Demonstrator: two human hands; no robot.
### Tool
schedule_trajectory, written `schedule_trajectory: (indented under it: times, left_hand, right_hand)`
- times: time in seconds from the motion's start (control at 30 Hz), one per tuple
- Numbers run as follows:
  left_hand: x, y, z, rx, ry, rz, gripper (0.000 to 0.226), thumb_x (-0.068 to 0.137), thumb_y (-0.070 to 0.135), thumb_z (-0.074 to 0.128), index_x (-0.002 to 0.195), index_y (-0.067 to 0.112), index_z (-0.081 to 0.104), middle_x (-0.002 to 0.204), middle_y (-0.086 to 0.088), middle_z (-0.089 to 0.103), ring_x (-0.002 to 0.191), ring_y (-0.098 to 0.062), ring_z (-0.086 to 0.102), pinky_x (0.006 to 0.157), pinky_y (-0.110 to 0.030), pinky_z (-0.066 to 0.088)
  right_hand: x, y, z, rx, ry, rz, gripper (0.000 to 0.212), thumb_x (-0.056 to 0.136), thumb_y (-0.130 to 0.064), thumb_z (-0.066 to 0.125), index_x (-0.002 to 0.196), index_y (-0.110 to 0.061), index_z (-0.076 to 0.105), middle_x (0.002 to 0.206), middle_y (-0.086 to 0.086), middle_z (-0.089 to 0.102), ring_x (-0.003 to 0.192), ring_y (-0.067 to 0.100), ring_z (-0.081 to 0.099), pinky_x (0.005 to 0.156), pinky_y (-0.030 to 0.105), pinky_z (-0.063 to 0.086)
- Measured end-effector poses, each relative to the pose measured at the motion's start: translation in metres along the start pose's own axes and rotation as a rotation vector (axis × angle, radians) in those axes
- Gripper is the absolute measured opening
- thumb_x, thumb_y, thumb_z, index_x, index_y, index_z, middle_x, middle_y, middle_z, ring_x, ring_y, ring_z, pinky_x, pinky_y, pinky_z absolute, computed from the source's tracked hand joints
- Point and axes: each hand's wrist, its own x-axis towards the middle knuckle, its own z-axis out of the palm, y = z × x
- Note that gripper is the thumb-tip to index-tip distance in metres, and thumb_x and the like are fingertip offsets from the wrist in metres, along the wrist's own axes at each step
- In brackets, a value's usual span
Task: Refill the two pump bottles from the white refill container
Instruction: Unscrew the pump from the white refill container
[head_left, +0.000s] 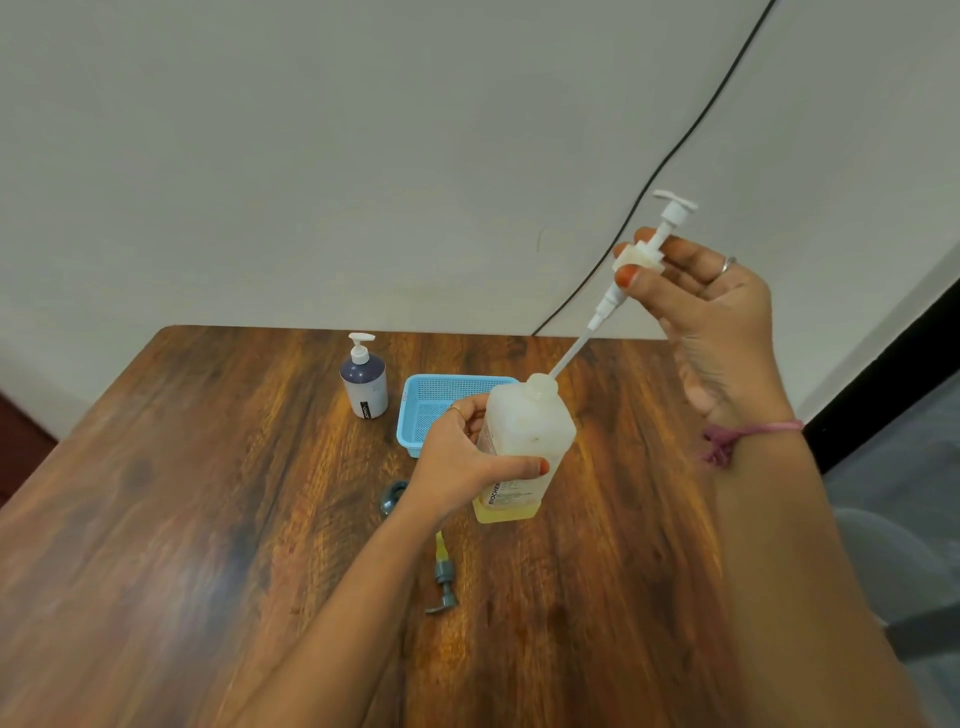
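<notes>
My left hand (460, 460) grips the side of a translucent white bottle (524, 441) standing on the table, with a little yellow liquid at its bottom. My right hand (711, 317) pinches the collar of a white pump head (647, 249) raised above it; the dip tube's lower end still sits in the bottle's open neck. A dark blue pump bottle (364, 382) with a white pump stands at the back. A grey pump head (443, 577) with a yellowish tube lies on the table in front of the bottle. A small dark round object (393, 496), partly hidden, sits beside my left wrist.
A light blue mesh basket (431, 400) sits behind the held bottle. The wooden table (208, 493) fills the lower view, its right edge near my right forearm. A black cable (675, 150) runs down the wall behind.
</notes>
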Motion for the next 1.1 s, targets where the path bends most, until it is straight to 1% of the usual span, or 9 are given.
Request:
schedule_trajectory:
  times: [0.17, 0.23, 0.33, 0.43, 0.5, 0.57, 0.7, 0.83, 1.1]
  left_hand:
    - [-0.001, 0.002, 0.0, -0.01, -0.002, 0.004, 0.061, 0.061, 0.019, 0.091, 0.099, 0.041, 0.049, 0.102, 0.025, 0.058, 0.09, 0.013, 0.058, 0.062, -0.005, 0.047]
    - [-0.001, 0.002, -0.001, -0.012, -0.004, 0.002, 0.061, 0.06, 0.02, 0.091, 0.1, 0.041, 0.049, 0.104, 0.024, 0.058, 0.093, 0.009, 0.057, 0.063, -0.007, 0.047]
    - [-0.001, 0.001, -0.002, -0.022, -0.008, 0.002, 0.063, 0.06, 0.019, 0.091, 0.103, 0.04, 0.051, 0.107, 0.023, 0.06, 0.096, 0.007, 0.058, 0.066, -0.01, 0.048]
    - [-0.001, 0.0, -0.003, -0.034, -0.014, 0.001, 0.065, 0.06, 0.017, 0.091, 0.107, 0.038, 0.052, 0.107, 0.023, 0.06, 0.095, 0.009, 0.058, 0.065, -0.008, 0.048]
    - [0.0, 0.0, -0.004, -0.03, -0.016, 0.003, 0.069, 0.06, 0.018, 0.091, 0.113, 0.036, 0.051, 0.109, 0.022, 0.059, 0.1, 0.005, 0.058, 0.067, -0.01, 0.049]
    - [0.001, -0.001, -0.004, -0.029, -0.015, -0.001, 0.071, 0.06, 0.018, 0.091, 0.115, 0.035, 0.051, 0.111, 0.021, 0.059, 0.103, 0.002, 0.058, 0.069, -0.012, 0.049]
    - [0.004, -0.003, -0.006, -0.028, -0.015, -0.001, 0.066, 0.059, 0.019, 0.091, 0.109, 0.037, 0.052, 0.11, 0.02, 0.061, 0.102, 0.002, 0.059, 0.069, -0.012, 0.048]
    - [0.007, -0.003, -0.007, -0.035, -0.023, -0.003, 0.064, 0.059, 0.018, 0.091, 0.106, 0.038, 0.053, 0.108, 0.022, 0.061, 0.098, 0.008, 0.059, 0.066, -0.008, 0.049]
    - [0.01, -0.009, -0.011, -0.022, -0.018, -0.014, 0.071, 0.058, 0.021, 0.092, 0.113, 0.038, 0.051, 0.113, 0.023, 0.059, 0.106, 0.001, 0.057, 0.074, -0.013, 0.046]
  right_hand:
    - [0.005, 0.001, -0.006, 0.01, 0.052, 0.0, 0.031, 0.072, -0.006, 0.079, 0.102, -0.009, 0.071, 0.105, 0.012, 0.073, 0.104, 0.024, 0.069, 0.096, 0.037, 0.052]
    - [0.006, 0.003, -0.007, 0.024, 0.065, 0.01, 0.03, 0.073, -0.005, 0.078, 0.101, -0.008, 0.071, 0.105, 0.012, 0.073, 0.103, 0.024, 0.069, 0.094, 0.034, 0.053]
    - [0.006, 0.004, -0.008, 0.06, 0.076, 0.025, 0.031, 0.066, -0.01, 0.08, 0.096, -0.011, 0.071, 0.102, 0.011, 0.074, 0.101, 0.022, 0.07, 0.086, 0.027, 0.053]
    - [0.009, 0.008, -0.009, 0.082, 0.097, 0.046, 0.025, 0.075, -0.004, 0.076, 0.099, -0.009, 0.071, 0.097, 0.007, 0.075, 0.094, 0.016, 0.071, 0.08, 0.022, 0.052]
    - [0.011, 0.01, -0.012, 0.09, 0.123, 0.062, 0.023, 0.078, -0.003, 0.074, 0.101, -0.008, 0.071, 0.095, 0.004, 0.076, 0.091, 0.013, 0.071, 0.078, 0.021, 0.052]
    - [0.014, 0.012, -0.014, 0.114, 0.14, 0.078, 0.024, 0.079, -0.004, 0.074, 0.103, -0.007, 0.071, 0.096, 0.005, 0.075, 0.09, 0.012, 0.07, 0.078, 0.021, 0.051]
    - [0.019, 0.014, -0.02, 0.156, 0.168, 0.097, 0.023, 0.079, -0.005, 0.074, 0.102, -0.005, 0.072, 0.1, 0.009, 0.073, 0.086, 0.01, 0.068, 0.077, 0.021, 0.051]
    - [0.022, 0.014, -0.022, 0.159, 0.183, 0.099, 0.02, 0.081, -0.006, 0.074, 0.1, -0.006, 0.072, 0.097, 0.008, 0.072, 0.08, 0.007, 0.065, 0.077, 0.021, 0.05]
    - [0.026, 0.014, -0.028, 0.154, 0.221, 0.114, 0.013, 0.079, -0.011, 0.077, 0.092, -0.01, 0.075, 0.096, 0.007, 0.072, 0.082, 0.009, 0.061, 0.076, 0.022, 0.05]
